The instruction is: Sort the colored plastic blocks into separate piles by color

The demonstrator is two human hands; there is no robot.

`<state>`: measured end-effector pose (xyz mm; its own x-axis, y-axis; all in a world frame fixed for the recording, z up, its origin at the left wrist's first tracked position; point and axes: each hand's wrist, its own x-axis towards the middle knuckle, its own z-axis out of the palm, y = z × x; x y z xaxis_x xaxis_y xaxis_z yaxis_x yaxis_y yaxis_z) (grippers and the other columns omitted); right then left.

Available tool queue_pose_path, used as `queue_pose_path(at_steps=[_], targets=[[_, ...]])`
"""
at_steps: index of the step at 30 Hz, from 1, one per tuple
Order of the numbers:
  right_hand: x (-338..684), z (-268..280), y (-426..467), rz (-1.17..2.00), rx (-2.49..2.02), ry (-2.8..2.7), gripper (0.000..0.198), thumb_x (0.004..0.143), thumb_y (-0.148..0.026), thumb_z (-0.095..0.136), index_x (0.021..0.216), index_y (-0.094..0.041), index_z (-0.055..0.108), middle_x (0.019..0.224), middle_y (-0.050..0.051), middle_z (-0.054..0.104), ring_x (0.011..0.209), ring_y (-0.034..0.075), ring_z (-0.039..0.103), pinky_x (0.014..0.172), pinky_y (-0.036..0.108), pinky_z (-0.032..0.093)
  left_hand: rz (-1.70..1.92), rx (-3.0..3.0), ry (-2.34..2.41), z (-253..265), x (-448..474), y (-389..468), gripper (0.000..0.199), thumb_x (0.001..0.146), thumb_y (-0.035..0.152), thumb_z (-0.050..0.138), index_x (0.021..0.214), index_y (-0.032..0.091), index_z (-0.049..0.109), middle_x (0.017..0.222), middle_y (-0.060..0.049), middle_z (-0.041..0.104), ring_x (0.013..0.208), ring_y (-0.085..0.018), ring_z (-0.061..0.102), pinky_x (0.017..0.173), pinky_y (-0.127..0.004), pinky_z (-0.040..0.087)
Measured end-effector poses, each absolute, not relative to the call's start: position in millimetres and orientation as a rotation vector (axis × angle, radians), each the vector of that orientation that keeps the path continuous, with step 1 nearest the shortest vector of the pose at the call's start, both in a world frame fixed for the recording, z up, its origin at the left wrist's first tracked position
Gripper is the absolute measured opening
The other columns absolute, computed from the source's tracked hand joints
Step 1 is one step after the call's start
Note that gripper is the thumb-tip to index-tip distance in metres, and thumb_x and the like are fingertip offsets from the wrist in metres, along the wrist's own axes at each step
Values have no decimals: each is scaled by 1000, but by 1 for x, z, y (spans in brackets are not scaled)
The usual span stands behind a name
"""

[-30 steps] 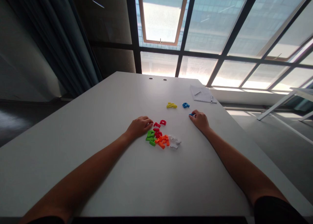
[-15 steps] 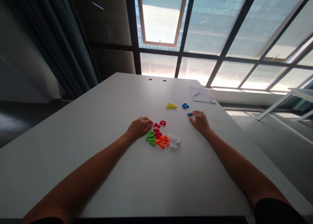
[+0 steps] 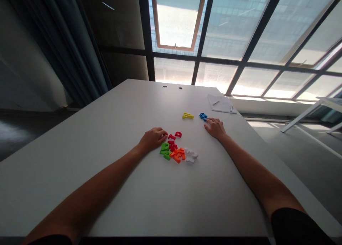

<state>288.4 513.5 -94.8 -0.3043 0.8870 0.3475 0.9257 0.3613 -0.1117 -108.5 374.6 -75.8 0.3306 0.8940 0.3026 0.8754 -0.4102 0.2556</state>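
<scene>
My right hand (image 3: 216, 128) rests on the table at the right. Its fingertips are closed on a small blue plastic block (image 3: 205, 120), right at the near side of a little group of blue blocks (image 3: 203, 115). My left hand (image 3: 153, 138) lies on the table with its fingers curled together, beside the red blocks (image 3: 171, 137). What its fingertips hold, if anything, is hidden. Close to that hand lie green blocks (image 3: 165, 148), orange blocks (image 3: 177, 155) and white blocks (image 3: 190, 156), heaped side by side. The exact shapes are too small to make out.
Yellow blocks (image 3: 187, 115) form a separate group left of the blue ones. Paper sheets (image 3: 223, 104) with pens lie near the right edge of the white table (image 3: 107, 131). Windows stand beyond the far edge, and a dark curtain (image 3: 66, 41) hangs at the left.
My right hand has moved away from me and slightly left, bringing the blue block up to the other blue ones. My left hand has stayed in place beside the red blocks.
</scene>
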Motion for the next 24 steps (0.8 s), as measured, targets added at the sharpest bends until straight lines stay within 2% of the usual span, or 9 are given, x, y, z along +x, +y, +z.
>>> queue_pose_path(at_steps=[11,15,19,21,24], targets=[[284,-98,516,-172,-1546,-2214,50,100,-40,53,146,-21,63,151,15,60,128,38,55,105,54,43,629,2514,1680,-76,-108,374,35,103,43,49,108,27,79,112,-6,75,101,-23,68,82,-32,54],[277,-96,496,-145,-1393,-2250,38,101,-32,51,129,-19,73,137,15,70,124,34,58,106,51,43,638,2515,1679,-76,-109,374,35,103,43,49,108,27,79,112,-6,75,101,-23,68,82,-32,54],[253,-90,467,64,-1027,-2449,30,103,-33,53,115,-22,78,121,11,77,118,28,64,107,46,44,631,2518,1687,-76,-108,373,35,103,42,49,107,27,79,112,-6,75,101,-23,68,82,-31,55],[237,-87,454,168,-839,-2490,31,105,-34,52,118,-24,78,123,10,77,116,26,65,107,45,46,624,2518,1686,-75,-108,373,34,103,42,48,107,27,79,112,-6,75,101,-23,68,82,-32,55],[212,-82,440,266,-709,-2527,38,107,-29,47,137,-27,71,137,9,72,123,25,64,108,46,47,616,2522,1681,-74,-108,373,34,102,41,49,108,27,79,112,-6,75,100,-23,68,82,-32,55]])
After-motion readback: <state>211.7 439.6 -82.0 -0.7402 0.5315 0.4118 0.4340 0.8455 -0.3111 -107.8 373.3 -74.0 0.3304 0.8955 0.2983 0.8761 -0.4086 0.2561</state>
